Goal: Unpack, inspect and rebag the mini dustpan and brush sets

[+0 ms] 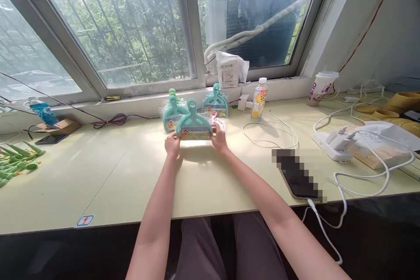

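A teal mini dustpan set in clear packaging (194, 124) stands upright on the pale green table (114, 183), far from me. My left hand (172, 144) grips its lower left corner and my right hand (219, 138) grips its lower right corner, fingers closed on the pack. Two more teal dustpan packs stand behind it, one to the left (173, 111) and one to the right (215, 101), near the window sill.
A yellow drink bottle (259, 99), a white tissue pack (229, 70) and a paper cup (321, 87) line the sill. A phone (297, 177) on a white cable, a power strip with chargers (334, 144) and a white bag (383, 140) lie right. Green pieces (16, 162) lie left.
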`<action>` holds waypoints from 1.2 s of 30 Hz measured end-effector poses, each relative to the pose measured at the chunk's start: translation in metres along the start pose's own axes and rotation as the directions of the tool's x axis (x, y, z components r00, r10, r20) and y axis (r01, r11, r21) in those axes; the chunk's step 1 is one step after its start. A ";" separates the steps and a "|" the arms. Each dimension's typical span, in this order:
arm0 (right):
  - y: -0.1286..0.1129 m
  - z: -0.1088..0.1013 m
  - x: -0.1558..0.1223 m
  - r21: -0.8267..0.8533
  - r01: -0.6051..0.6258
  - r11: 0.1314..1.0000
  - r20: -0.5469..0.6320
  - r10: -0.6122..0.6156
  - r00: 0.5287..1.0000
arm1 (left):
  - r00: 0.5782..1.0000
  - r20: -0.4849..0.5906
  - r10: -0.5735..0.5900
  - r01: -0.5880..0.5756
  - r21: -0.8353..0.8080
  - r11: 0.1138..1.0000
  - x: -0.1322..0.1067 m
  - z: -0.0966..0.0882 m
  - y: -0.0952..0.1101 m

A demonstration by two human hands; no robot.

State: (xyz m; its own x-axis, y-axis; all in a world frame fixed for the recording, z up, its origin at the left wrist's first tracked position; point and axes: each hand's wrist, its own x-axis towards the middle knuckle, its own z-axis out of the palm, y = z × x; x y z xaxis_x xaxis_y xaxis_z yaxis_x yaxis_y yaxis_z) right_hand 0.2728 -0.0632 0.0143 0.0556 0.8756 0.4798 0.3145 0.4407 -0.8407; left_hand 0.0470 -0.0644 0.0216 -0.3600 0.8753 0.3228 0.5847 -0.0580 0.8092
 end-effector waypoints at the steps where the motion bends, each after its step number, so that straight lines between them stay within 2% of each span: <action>1: -0.004 0.009 0.004 -0.053 0.019 0.998 0.036 -0.017 0.999 | 0.999 -0.041 -0.036 0.038 0.062 0.997 0.005 -0.005 -0.005; 4: -0.016 0.039 0.024 -0.183 0.076 0.980 0.139 -0.051 0.989 | 0.988 -0.135 -0.081 0.100 0.143 0.985 0.024 -0.022 -0.022; 8: -0.023 0.082 0.051 -0.330 0.068 0.941 0.219 0.006 0.976 | 0.979 -0.191 -0.067 0.107 0.204 0.973 0.047 -0.035 -0.049; 11: -0.017 0.106 0.066 -0.419 0.055 0.906 0.240 0.052 0.969 | 0.977 -0.212 -0.019 0.071 0.239 0.968 0.062 -0.034 -0.068; 14: -0.005 0.121 0.078 -0.479 0.061 0.876 0.195 0.039 0.980 | 0.977 -0.209 0.039 0.007 0.216 0.976 0.079 -0.025 -0.079; 17: 0.007 0.127 0.091 -0.556 0.059 0.829 0.147 0.028 0.989 | 0.987 -0.156 0.037 -0.010 0.165 0.986 0.096 -0.013 -0.082; 21: 0.014 0.129 0.111 -0.644 0.051 0.764 0.228 0.127 0.966 | 0.994 -0.103 0.037 -0.024 0.132 0.991 0.115 -0.002 -0.083; 25: 0.016 0.135 0.125 -0.750 0.094 0.655 0.244 0.142 0.959 | 0.988 -0.127 0.086 -0.064 0.168 0.984 0.131 0.004 -0.086; 28: 0.021 0.140 0.132 -0.812 0.127 0.570 0.249 0.142 0.958 | 0.986 -0.160 0.057 -0.034 0.142 0.989 0.144 0.009 -0.088; 31: 0.029 0.140 0.138 -0.821 0.161 0.548 0.267 0.119 0.956 | 0.986 -0.165 0.017 -0.001 0.098 0.995 0.155 0.014 -0.089; 36: 0.039 0.140 0.154 -0.816 0.112 0.568 0.232 0.143 0.962 | 0.982 -0.148 0.113 -0.092 0.142 0.986 0.167 0.023 -0.090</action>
State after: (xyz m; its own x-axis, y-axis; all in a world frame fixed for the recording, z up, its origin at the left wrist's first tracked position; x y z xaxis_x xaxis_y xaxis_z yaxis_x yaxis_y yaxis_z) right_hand 0.1609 0.1161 0.0201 -0.1215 0.9515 0.2826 0.9576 0.1873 -0.2187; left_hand -0.0490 0.0986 -0.0089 -0.3951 0.7822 0.4817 0.7126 -0.0699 0.6981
